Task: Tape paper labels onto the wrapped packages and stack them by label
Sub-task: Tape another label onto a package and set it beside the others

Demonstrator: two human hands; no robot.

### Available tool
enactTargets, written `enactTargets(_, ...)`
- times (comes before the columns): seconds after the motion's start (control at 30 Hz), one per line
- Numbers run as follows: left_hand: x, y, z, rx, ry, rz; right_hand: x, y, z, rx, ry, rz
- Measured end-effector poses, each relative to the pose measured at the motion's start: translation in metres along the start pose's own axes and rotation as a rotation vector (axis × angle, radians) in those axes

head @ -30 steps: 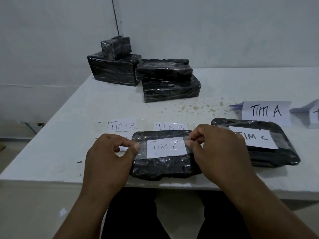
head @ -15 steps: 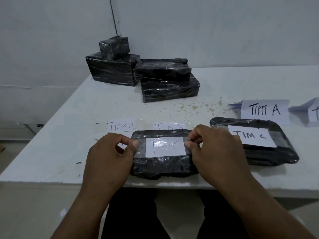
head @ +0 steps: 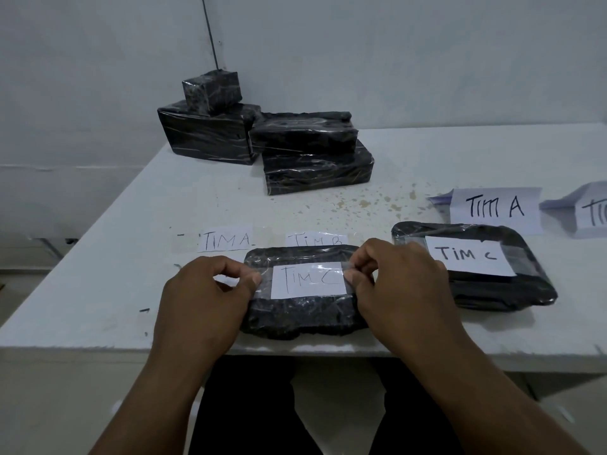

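Observation:
A black wrapped package (head: 295, 315) lies at the table's front edge with a paper label "TIM C" (head: 308, 280) on top. A strip of clear tape (head: 266, 284) stretches across the label. My left hand (head: 203, 297) pinches the tape's left end and my right hand (head: 400, 290) pinches its right end, both pressed against the package. To the right lies a second black package (head: 492, 290) with a taped "TIM C" label (head: 468, 259).
Loose labels "TIM A" (head: 226, 239) and "TIM B" (head: 317, 239) lie behind the near package. Larger "TIM A" sign (head: 496, 208) and another sign (head: 591, 213) sit at right. Several unlabelled black packages (head: 308, 152) are piled at the back of the white table (head: 98, 274).
The tape strip has come down from just above the label onto the label and package; both hands have stayed at its ends.

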State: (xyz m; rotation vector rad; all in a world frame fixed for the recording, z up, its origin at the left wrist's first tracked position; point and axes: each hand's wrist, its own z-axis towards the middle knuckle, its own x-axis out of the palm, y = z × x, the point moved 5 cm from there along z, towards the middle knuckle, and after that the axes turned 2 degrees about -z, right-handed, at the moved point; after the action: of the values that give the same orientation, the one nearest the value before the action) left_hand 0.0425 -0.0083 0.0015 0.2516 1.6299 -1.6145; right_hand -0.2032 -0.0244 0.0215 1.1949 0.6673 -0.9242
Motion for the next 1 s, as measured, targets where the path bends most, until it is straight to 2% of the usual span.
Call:
enactTargets(0.37,-0.004,0.001,0.003,0.028,0.003,0.010,-0.011,-0.006,0.000,0.083,-0.016,0.158)
enactTargets(0.53,-0.004,0.001,0.000,0.023,0.005,-0.013,-0.006,-0.009,0.000,0.048,-0.018,0.114)
enactTargets(0.63,-0.005,-0.002,-0.005,0.064,-0.030,0.028,-0.004,-0.006,-0.004,-0.042,-0.063,0.062)
enactTargets(0.73,-0.006,-0.007,-0.009,0.139,-0.083,0.110,0.002,0.012,-0.017,-0.205,-0.099,-0.001)
enactTargets(0.87,-0.002,-0.023,-0.020,0.318,-0.174,0.186,0.028,0.026,-0.035,-0.308,0.040,-0.138)
enactTargets(0.93,0.008,-0.034,-0.031,0.480,-0.142,0.169,0.033,0.024,-0.036,-0.288,0.093,-0.181)
enactTargets(1.0,0.021,-0.038,-0.043,0.575,-0.034,0.190,0.033,0.022,-0.035,-0.276,0.136,-0.207)
